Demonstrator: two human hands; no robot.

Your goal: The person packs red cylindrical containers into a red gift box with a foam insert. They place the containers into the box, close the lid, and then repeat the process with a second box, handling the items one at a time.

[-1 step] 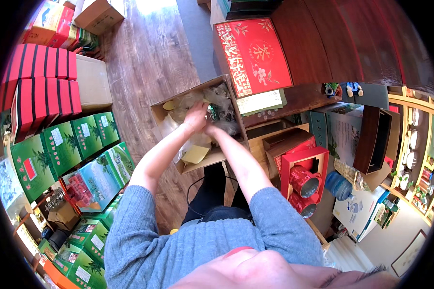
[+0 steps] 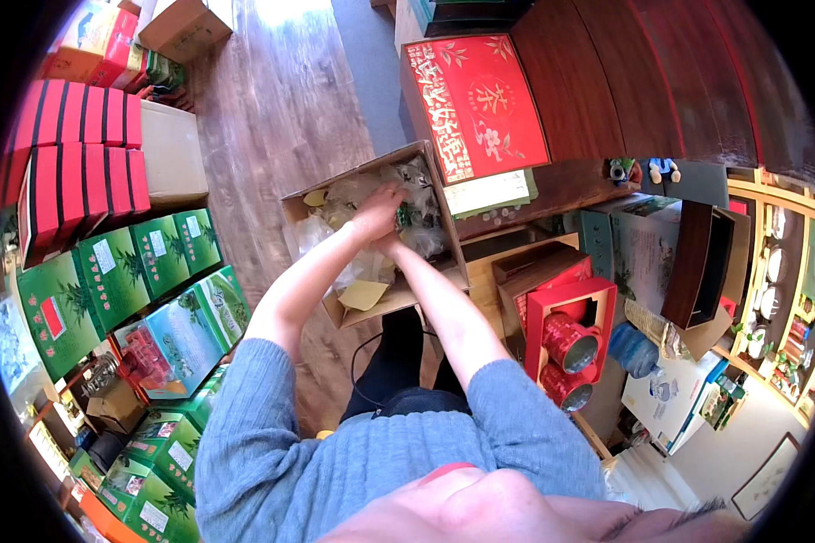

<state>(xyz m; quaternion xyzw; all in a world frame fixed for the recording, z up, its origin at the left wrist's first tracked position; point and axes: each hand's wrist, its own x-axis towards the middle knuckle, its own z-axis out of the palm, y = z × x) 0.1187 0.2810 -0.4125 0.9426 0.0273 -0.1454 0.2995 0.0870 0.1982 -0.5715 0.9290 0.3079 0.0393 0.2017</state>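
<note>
An open cardboard box (image 2: 301, 226) in front of me holds crumpled clear plastic bags (image 2: 353, 262), a pale yellow card (image 2: 362, 294) and a shiny green item (image 2: 407, 214). My left hand (image 2: 378, 210) reaches into it, fingers curled beside the green item; what they hold, if anything, is too small to make out. My right hand (image 2: 385, 242) is under my left one, its fingers hidden.
Stacked red boxes (image 2: 81, 181) and green boxes (image 2: 109, 281) line the left, beside a wooden floor (image 2: 254, 100). A large red gift box (image 2: 484, 104) lies beyond the carton; red canisters (image 2: 566, 344) and a water bottle (image 2: 634, 348) stand at right.
My left hand has moved slightly to the right and up within the box. The green item beside its fingers shows a little differently.
</note>
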